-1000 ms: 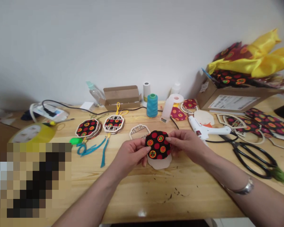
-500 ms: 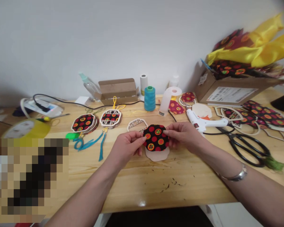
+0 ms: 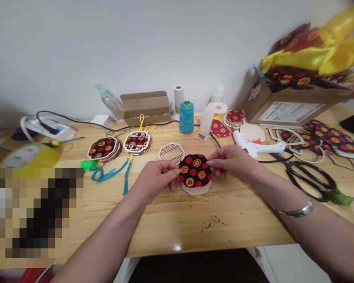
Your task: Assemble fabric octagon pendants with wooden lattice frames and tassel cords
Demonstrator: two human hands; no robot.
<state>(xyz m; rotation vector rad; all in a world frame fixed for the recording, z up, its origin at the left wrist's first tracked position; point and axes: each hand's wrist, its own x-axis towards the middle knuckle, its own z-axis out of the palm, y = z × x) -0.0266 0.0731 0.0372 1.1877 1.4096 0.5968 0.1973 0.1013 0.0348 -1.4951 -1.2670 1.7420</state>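
Observation:
Between my hands is a scallop-edged piece of black fabric [image 3: 195, 171] with red dots and bright flower rounds. My left hand [image 3: 164, 173] pinches its left edge, and my right hand [image 3: 222, 162] pinches its right edge. Under the fabric lies a pale scalloped wooden plate [image 3: 197, 191], showing only along the near side. Just behind, partly covered at its right, rests an openwork wooden lattice frame [image 3: 171, 152]. To the right of my right hand is a white glue gun [image 3: 259, 147].
Large black scissors [image 3: 309, 179] lie at the right. A blue thread cone [image 3: 187, 118] and a white bottle [image 3: 205, 122] stand behind. At the left are stacked fabric ornaments [image 3: 104, 149] and a tasselled lattice ornament [image 3: 136, 142]. A cardboard box [image 3: 289, 104] holds fabrics. Dark scraps speckle the table [image 3: 165, 232].
The fabric now covers more of the wooden plate, leaving a thinner pale strip in front. Both hands keep their pinch on its edges. The view has shifted slightly.

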